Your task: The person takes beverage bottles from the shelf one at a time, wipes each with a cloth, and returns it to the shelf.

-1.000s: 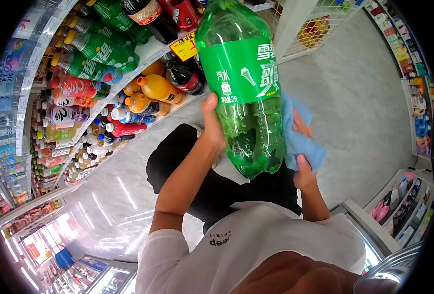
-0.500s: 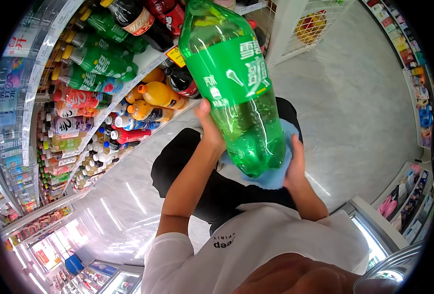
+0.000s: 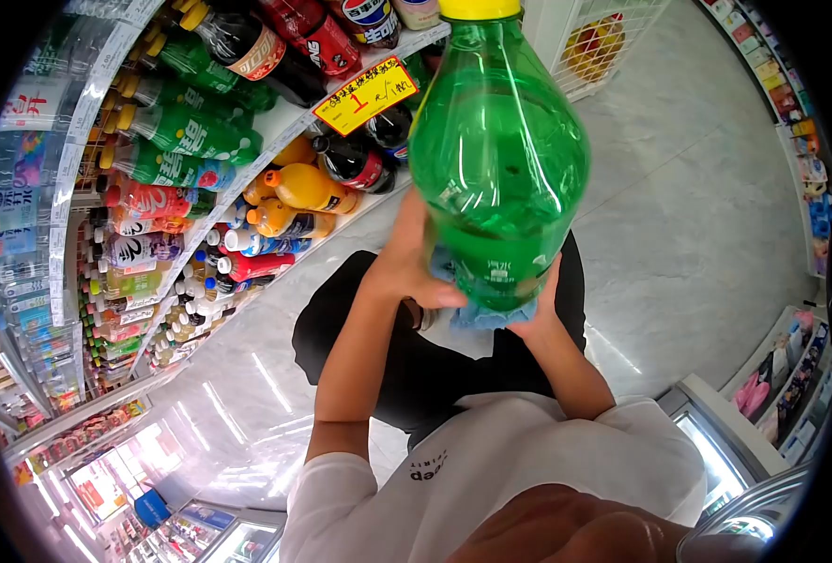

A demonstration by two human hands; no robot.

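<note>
Bottle (image 3: 500, 159): between left hand (image 3: 406, 258) and right hand (image 3: 541, 305)
Bottle look: green, see-through, yellow-capped
Hands: cupping lower end, fingers partly hidden

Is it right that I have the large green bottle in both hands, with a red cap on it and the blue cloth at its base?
Not quite: the cap is yellow, not red, as the head view shows. The left hand and right hand do hold the large green bottle, with the blue cloth at its base.
</note>
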